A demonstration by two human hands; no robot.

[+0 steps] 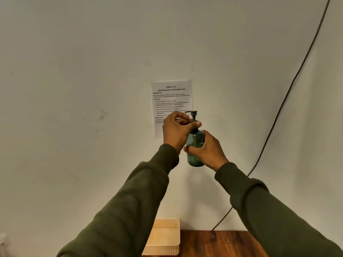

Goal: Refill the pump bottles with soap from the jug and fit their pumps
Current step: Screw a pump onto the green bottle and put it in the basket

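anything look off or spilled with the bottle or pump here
Nothing stands out. The green bottle is upright in the right hand, the left hand grips the pump collar, and no spill shows on the table.

Pale wall (pixel 74 89) with taped sheet (pixel 171 101), dark cable (pixel 289 89), wooden table (pixel 213 243).

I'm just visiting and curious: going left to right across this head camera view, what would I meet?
Beige perforated basket → left hand → green pump bottle → right hand → dark cable on the wall.

Recording room: task sheet (pixel 171 108) taped to wall (pixel 74 89).
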